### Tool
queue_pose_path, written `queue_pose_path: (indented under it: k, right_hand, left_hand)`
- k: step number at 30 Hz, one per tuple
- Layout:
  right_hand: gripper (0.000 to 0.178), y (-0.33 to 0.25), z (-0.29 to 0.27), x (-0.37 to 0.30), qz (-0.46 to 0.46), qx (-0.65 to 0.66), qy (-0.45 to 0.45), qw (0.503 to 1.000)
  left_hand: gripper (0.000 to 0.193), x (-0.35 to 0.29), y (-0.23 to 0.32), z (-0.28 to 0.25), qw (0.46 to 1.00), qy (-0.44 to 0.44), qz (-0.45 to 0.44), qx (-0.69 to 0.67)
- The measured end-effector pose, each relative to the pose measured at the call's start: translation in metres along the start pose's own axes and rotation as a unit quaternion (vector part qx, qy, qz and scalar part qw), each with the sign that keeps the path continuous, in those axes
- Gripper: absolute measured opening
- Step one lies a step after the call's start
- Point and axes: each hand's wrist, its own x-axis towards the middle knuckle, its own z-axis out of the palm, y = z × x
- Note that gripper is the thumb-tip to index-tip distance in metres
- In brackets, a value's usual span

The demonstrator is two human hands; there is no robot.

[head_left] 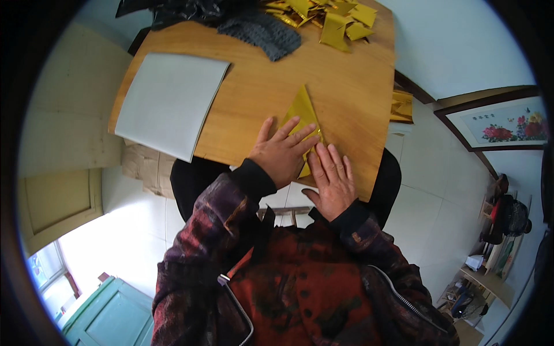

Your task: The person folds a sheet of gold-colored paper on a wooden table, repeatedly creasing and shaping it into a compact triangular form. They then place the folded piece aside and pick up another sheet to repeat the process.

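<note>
A sheet of shiny gold paper (301, 105), folded to a pointed triangle, lies near the front edge of the wooden table with its tip facing away from me. My left hand (284, 144) rests flat across its middle, fingers spread over the gold surface. At the paper's right side lies my right hand (332, 181), fingers stretched out and its fingertips close to the folded edge. Part of the paper is hidden under the left hand, with a small gold piece showing below it.
A large grey-white sheet (173, 104) covers the table's left side. At the far edge are folded gold papers (340, 23), a dark grey cloth (262, 36) and black plastic (187, 12). More gold paper (401, 106) sits beyond the table's right edge.
</note>
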Motion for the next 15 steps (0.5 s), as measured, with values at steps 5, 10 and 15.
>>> queue_pose_path:
  k: [5,10,15]
  right_hand:
    - [0.092,-0.0008,-0.0026,-0.0002,0.005,0.018,-0.008,1.000]
    - [0.089,-0.0009,-0.0002,-0.0011,0.010,0.000,-0.004,1.000]
    - [0.088,-0.0006,0.0055,-0.0024,0.019,0.003,0.017,1.000]
  left_hand:
    - [0.056,-0.0001,0.0016,-0.0059,0.999,-0.035,-0.005,0.007]
    - [0.058,-0.0009,0.0006,-0.0077,1.000,-0.031,-0.001,-0.005]
    - [0.052,0.0023,-0.0019,-0.0020,0.999,-0.031,-0.005,0.009]
